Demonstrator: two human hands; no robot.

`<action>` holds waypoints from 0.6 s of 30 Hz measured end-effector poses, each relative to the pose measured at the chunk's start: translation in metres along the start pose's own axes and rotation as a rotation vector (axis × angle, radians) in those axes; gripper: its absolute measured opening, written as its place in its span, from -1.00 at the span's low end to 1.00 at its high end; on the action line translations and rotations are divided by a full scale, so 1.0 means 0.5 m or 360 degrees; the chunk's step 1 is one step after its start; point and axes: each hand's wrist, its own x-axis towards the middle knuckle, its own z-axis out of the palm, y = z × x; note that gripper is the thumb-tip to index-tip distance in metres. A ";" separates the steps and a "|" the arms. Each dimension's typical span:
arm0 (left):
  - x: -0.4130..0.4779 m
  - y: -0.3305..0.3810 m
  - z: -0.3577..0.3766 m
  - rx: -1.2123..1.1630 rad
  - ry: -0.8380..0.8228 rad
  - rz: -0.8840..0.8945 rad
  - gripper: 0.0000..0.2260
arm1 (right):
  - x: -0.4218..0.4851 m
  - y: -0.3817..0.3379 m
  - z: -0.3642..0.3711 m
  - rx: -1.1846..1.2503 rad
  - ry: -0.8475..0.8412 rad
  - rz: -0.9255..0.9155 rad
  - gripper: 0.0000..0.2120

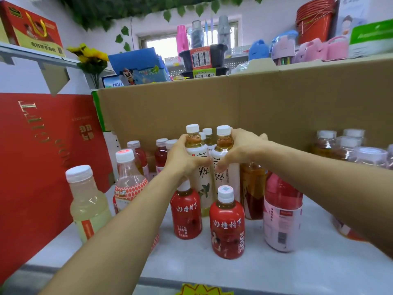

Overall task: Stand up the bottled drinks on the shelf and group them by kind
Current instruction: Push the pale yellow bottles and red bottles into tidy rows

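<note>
Now | my left grip holds left tea bottle | my right grip holds right tea bottle | both upright, touching, on shelf behind red bottles

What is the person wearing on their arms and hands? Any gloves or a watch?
The left arm and right arm are bare to the picture's edge, no sleeves. The left hand and right hand have no gloves, and no watch or ring is visible.
</note>
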 end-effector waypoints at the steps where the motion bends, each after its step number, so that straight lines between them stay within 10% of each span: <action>1: -0.001 -0.005 0.000 0.0046 -0.0022 -0.0022 -0.43 | 0.000 0.001 0.003 -0.0042 -0.0003 -0.0006 -0.42; 18: -0.028 -0.017 -0.005 0.0179 -0.0287 -0.0144 -0.52 | -0.027 0.016 0.009 0.0240 0.0104 -0.0092 -0.44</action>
